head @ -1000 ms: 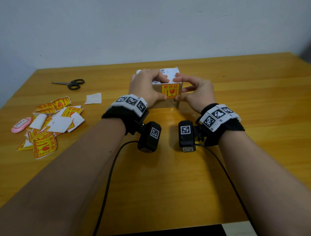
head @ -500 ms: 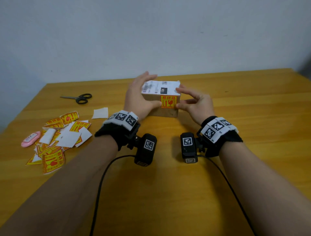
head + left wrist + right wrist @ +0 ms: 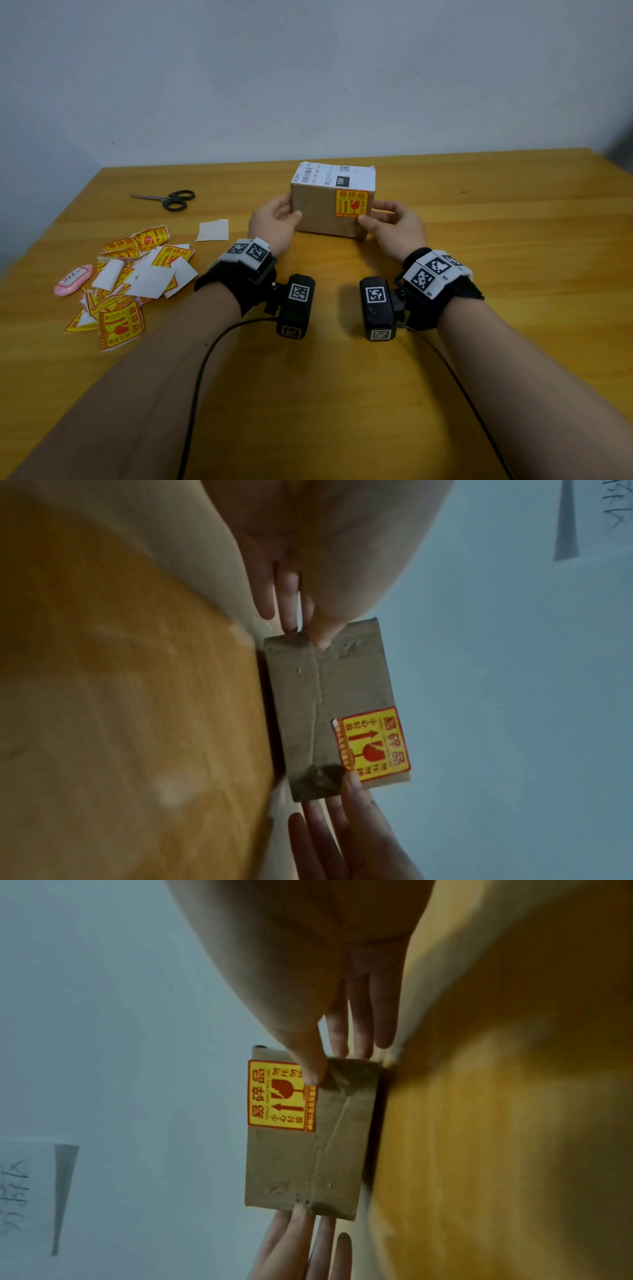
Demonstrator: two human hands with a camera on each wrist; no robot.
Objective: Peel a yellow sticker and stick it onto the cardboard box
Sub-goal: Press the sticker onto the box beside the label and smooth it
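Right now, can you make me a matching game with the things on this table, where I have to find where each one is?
Things:
1. black-handled scissors
2. pink oval eraser
3. square yellow sticker with red print
4. brown cardboard box

Places:
A. stuck on the box's front face
B. between the left hand and right hand
C. far left, beside the loose sticker pile
D. far side of the table, left of the box

Pairs: 1-D, 2-C, 3-A, 4-B
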